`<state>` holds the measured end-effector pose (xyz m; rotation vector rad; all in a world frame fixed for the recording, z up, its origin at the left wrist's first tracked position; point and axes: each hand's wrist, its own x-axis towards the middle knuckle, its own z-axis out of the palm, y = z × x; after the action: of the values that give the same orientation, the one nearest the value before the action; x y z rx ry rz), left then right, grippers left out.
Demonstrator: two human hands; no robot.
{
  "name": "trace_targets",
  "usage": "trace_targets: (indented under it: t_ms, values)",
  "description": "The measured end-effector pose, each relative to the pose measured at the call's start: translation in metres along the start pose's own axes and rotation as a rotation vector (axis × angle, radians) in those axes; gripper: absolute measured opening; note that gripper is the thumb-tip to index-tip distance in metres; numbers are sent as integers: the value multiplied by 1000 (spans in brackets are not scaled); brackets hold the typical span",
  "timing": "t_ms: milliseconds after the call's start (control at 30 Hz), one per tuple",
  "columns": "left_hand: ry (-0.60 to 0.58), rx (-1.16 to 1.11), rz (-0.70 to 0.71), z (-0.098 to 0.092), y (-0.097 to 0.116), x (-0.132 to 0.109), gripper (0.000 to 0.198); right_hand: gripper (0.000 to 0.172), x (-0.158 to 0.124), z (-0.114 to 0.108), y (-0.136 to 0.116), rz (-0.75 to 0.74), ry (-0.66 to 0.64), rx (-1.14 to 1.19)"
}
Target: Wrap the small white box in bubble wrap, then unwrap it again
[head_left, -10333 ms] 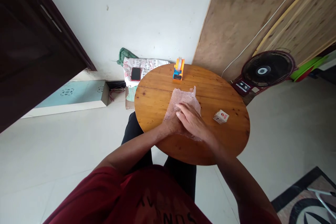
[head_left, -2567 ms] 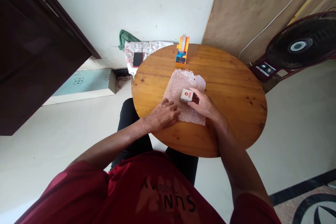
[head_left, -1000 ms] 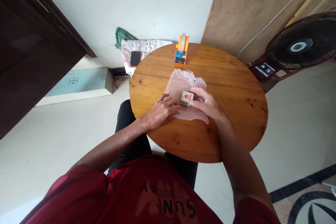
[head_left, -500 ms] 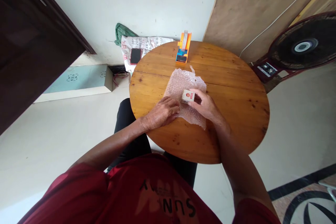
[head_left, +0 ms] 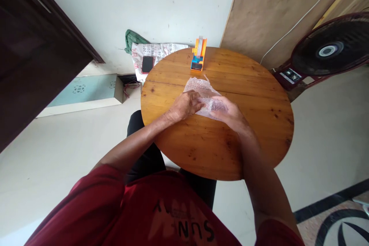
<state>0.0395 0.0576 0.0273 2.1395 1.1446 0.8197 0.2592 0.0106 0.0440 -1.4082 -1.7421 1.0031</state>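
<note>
Seated person's left hand (head_left: 186, 107) and right hand (head_left: 230, 113) both closed on folded bubble wrap (head_left: 201, 86), middle of round wooden table (head_left: 219, 150), orange tape dispenser (head_left: 197, 54) at far edge.

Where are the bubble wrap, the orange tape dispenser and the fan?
bubble wrap (head_left: 198, 85), head view, on its flat far half.
orange tape dispenser (head_left: 202, 52), head view, on its orange side.
fan (head_left: 328, 50), head view, on its hub.
</note>
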Motion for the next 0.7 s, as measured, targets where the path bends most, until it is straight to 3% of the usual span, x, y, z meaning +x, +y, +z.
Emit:
trace_targets:
  t_ms: [133, 367, 700]
  values:
    - [-20, -262, -161, 6, -3, 5, 23, 25, 6, 11, 5, 56, 141, -14]
    - [-59, -484, -294, 5, 4, 10, 24, 20, 12, 17, 15, 80, 254, 1]
    - [-132, -555, -331, -1, 10, -3, 23, 18, 4, 11, 4, 135, 120, -55]
